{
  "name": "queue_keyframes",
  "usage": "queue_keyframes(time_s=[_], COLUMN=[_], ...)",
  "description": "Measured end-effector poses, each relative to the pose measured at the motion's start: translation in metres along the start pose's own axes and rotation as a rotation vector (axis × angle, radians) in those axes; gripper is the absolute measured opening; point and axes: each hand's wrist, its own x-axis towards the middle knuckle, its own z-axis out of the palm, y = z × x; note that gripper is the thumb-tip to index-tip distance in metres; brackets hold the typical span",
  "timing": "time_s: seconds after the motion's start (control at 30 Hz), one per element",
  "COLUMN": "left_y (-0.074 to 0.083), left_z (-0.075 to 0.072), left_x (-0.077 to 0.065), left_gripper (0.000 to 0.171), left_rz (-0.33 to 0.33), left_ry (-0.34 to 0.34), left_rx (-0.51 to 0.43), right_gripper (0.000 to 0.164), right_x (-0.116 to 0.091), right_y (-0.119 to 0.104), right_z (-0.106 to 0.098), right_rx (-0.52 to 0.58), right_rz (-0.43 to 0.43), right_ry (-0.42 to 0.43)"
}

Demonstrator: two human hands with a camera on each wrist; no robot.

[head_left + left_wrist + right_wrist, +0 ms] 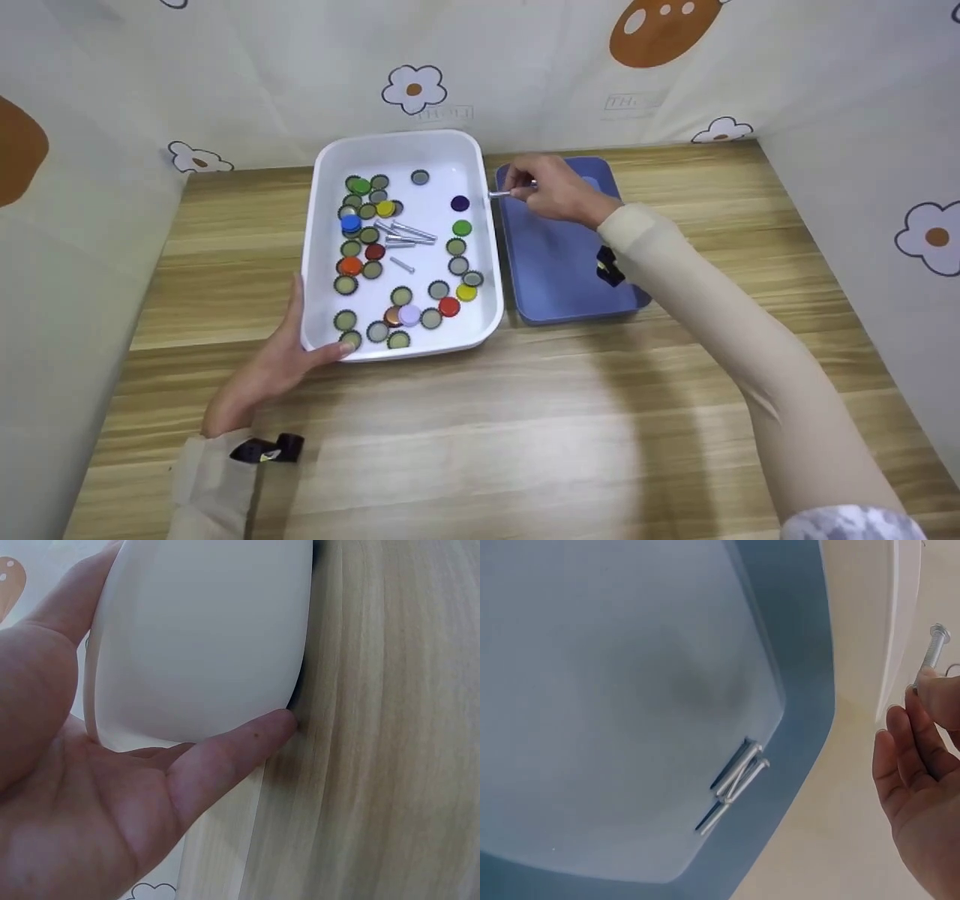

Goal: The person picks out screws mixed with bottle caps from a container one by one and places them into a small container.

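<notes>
A silver bolt [499, 195] is pinched between the thumb and fingertips of my right hand [553, 187], above the rim between the two trays. In the right wrist view the bolt [934, 649] points up with its head outward. My left hand [281, 360] holds the near left corner of the white tray [489, 315], thumb over the rim; in the left wrist view the fingers lie along the tray's outer wall [202, 637]. Several loose bolts [411, 234] lie mid-tray among many bottle caps [351, 265]. Several bolts [739, 772] rest in a corner of the blue tray [795, 637].
The blue tray [555, 262] stands just right of the white tray on a wood-grain table [480, 450]. A pale patterned sheet [525, 67] hangs behind and at both sides. Caps of several colours lie along the white tray's left, near and right sides.
</notes>
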Motion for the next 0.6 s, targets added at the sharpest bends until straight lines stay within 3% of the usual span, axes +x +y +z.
queue_keyframes(time_s=[0.6], left_y=[0.001], left_z=[0.0], left_x=[-0.001], left_gripper=[0.125], left_rz=[-0.005], left_ry=[-0.008], left_rx=[-0.012], right_gripper=[0.013], right_x=[-0.006], right_y=[0.024], right_z=[-0.007], right_rx=[0.003], right_rz=[0.093], right_ry=[0.03])
